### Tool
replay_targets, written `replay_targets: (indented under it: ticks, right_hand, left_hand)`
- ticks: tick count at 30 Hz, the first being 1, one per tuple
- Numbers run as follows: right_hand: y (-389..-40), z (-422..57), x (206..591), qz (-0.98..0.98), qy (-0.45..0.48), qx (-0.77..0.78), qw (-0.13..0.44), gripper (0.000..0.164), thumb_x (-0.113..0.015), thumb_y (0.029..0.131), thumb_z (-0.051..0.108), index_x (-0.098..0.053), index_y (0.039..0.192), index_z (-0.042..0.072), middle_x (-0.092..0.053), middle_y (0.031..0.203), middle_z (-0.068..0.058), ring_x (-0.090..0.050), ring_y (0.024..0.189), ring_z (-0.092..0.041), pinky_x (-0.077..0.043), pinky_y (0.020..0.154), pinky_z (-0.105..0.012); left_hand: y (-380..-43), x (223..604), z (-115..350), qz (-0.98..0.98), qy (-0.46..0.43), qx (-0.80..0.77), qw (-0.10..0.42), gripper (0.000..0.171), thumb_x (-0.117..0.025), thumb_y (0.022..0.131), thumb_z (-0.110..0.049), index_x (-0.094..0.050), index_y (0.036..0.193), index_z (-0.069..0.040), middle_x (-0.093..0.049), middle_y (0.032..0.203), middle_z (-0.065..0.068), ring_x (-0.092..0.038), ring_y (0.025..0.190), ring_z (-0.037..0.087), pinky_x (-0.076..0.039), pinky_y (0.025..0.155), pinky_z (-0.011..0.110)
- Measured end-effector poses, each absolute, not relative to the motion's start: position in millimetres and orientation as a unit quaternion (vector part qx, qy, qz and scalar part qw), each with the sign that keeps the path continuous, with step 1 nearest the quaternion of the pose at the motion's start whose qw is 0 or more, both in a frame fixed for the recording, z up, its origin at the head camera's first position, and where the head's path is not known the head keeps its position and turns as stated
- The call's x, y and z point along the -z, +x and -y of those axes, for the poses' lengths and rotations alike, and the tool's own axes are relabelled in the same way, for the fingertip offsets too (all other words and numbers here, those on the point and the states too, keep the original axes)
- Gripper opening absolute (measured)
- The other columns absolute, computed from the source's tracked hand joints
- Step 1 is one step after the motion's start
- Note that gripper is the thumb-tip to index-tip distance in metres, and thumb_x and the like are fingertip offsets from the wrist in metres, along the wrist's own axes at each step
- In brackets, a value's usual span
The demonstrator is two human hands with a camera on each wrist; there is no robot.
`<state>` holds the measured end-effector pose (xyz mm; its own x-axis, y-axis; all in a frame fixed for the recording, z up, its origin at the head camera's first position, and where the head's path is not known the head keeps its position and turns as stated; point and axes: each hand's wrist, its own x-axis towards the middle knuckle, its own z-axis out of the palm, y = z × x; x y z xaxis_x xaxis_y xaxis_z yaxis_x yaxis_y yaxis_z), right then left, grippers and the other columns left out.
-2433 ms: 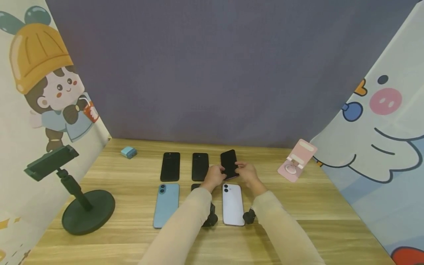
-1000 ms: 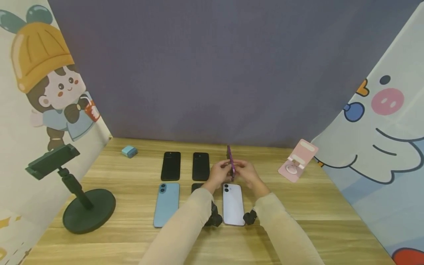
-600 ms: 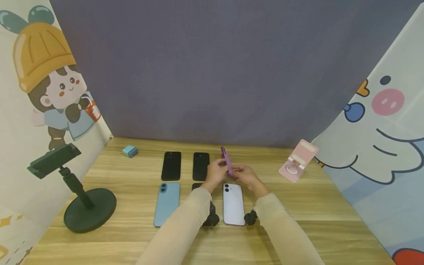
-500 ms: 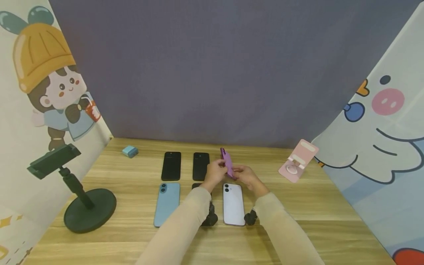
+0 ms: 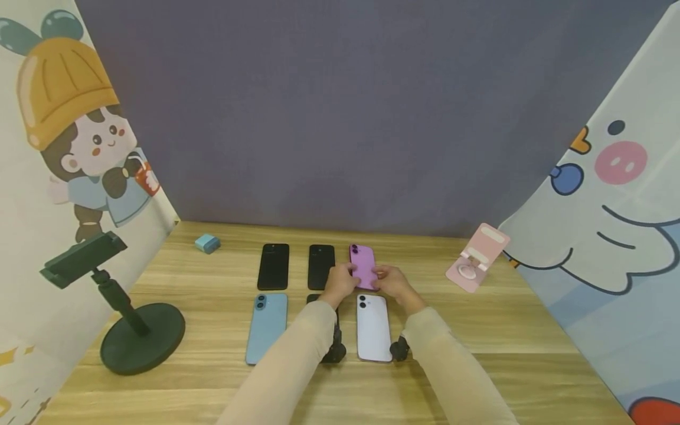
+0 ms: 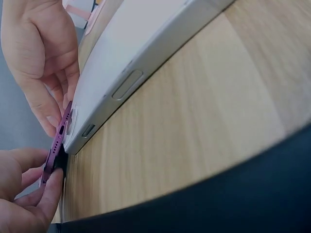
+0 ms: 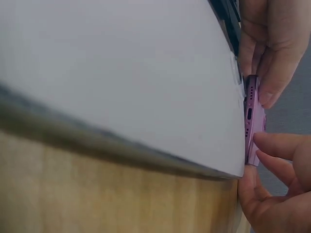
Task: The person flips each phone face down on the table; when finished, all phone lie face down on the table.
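Observation:
A pink-purple phone (image 5: 363, 260), back side up with its cameras at the far left corner, is at the right end of the back row. My left hand (image 5: 339, 284) pinches its left edge near the bottom. On the opposite edge my right hand (image 5: 394, 282) holds it with thumb and fingers. Both wrist views show the phone's bottom edge with its port, fingers above and below it; whether it touches the table cannot be told. Just in front lies a white phone (image 5: 374, 330), back up. Two black phones (image 5: 273, 265) lie to the left in the back row.
A light blue phone (image 5: 267, 330) lies front left; a dark phone (image 5: 313, 298) is mostly hidden under my left forearm. A dark green stand (image 5: 142, 342) stands at left, a small blue box (image 5: 207, 243) at back left, a pink folding stand (image 5: 477, 257) at right.
The phone was dark side up, then was turned on edge between both hands. It has tipped over leftward and now shows its pink-purple back, lowered into line with the back row.

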<state>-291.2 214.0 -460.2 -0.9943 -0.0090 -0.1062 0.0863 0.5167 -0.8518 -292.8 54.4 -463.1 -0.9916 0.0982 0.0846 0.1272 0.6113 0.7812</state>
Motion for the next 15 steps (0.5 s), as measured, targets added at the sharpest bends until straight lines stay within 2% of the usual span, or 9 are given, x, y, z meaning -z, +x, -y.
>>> replay_targets:
  ticks: [8, 12, 15]
  right_hand:
    - [-290.8, -210.0, 457.1, -0.878, 0.039, 0.475, 0.052, 0.045, -0.068, 0.081, -0.006, -0.060, 0.125, -0.004, -0.062, 0.109, -0.022, -0.059, 0.102, -0.035, -0.049, 0.090, -0.041]
    - [-292.1, -208.4, 453.7, -0.886, 0.033, 0.460, 0.055, 0.046, -0.069, 0.081, -0.005, -0.059, 0.126, -0.005, -0.062, 0.114, -0.024, -0.058, 0.106, -0.036, -0.047, 0.092, -0.044]
    - [-296.7, -207.9, 449.8, -0.903, 0.018, 0.426, 0.055, 0.046, -0.070, 0.080, -0.004, -0.060, 0.125, -0.005, -0.064, 0.112, -0.023, -0.060, 0.102, -0.034, -0.049, 0.089, -0.043]
  left_hand:
    - [-291.1, 458.8, -51.1, 0.904, -0.081, 0.420, 0.006, 0.039, -0.074, 0.084, -0.007, -0.066, 0.121, 0.003, -0.063, 0.123, 0.020, -0.056, 0.117, 0.033, -0.045, 0.098, 0.041]
    - [-289.9, 450.0, -47.1, 0.910, -0.087, 0.405, -0.012, 0.037, -0.072, 0.084, -0.003, -0.065, 0.119, 0.005, -0.063, 0.120, 0.021, -0.059, 0.111, 0.032, -0.048, 0.094, 0.040]
    - [-293.5, 444.8, -41.3, 0.912, -0.105, 0.396, -0.031, 0.024, -0.068, 0.087, -0.004, -0.067, 0.109, 0.006, -0.067, 0.106, 0.021, -0.063, 0.097, 0.032, -0.052, 0.083, 0.040]
